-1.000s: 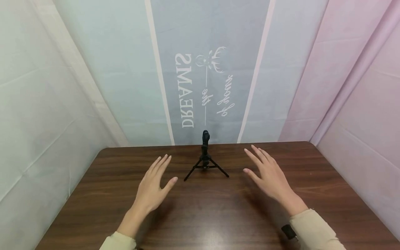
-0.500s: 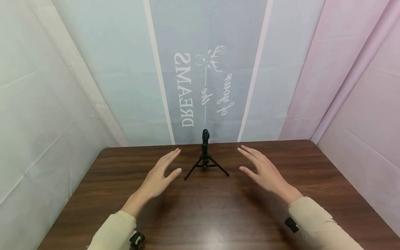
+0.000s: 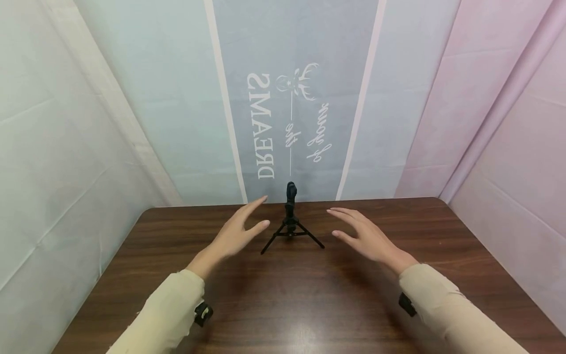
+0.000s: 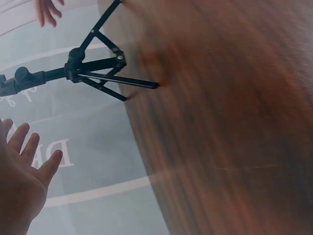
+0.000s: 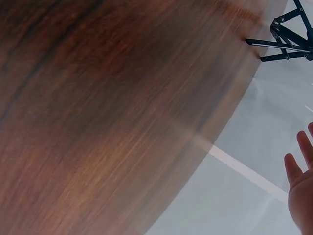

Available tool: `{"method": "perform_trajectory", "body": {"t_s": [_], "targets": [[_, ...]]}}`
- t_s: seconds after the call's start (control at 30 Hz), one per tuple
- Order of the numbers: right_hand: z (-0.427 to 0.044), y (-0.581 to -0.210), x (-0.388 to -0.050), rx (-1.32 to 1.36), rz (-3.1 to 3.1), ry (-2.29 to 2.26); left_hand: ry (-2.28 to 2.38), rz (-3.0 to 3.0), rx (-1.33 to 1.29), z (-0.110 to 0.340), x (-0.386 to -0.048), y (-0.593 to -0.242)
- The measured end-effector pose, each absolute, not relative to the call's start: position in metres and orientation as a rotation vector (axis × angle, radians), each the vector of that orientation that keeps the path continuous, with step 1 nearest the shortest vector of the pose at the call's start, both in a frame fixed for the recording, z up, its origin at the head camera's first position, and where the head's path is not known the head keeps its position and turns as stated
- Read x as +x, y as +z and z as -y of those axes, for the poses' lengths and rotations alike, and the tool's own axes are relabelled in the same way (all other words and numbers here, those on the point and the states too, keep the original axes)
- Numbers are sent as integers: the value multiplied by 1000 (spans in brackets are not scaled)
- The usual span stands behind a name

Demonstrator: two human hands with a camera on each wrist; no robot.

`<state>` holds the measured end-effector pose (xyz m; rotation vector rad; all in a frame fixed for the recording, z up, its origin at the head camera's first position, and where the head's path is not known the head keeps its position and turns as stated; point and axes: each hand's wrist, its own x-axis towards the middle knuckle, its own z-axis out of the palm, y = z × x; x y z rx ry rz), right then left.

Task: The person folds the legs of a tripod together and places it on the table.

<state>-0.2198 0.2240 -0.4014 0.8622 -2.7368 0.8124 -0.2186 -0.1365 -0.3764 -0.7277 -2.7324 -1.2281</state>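
Observation:
A small black tripod stands upright on three splayed legs near the table's back edge. To its left the left hand hovers with fingers extended and thumb apart, not touching it. On the other side the right hand is held in the air, fingers extended towards the tripod, with a gap between. The left wrist view shows the tripod beyond the left hand, whose palm is empty. In the right wrist view, part of the tripod appears above the right hand.
The brown wooden table has a printed cloth with mirrored lettering hanging behind it. Pale cloth hangs at the left side and pinkish cloth at the right. Black bands show at both sleeve cuffs.
Both hands have moved inward and closer to the tripod, the left one also forward. The tripod stands in the same place.

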Motion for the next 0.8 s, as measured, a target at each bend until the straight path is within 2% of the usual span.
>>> {"method": "perform_trajectory", "body": {"t_s": [0.37,0.8], "targets": [[-213,-407,-232,825,2841,1094,-1364,2640,-830,117,-244,-354],[-203,-415,-249,814,2812,1289,-1491,2635,-777,93,-262,-345]]}}
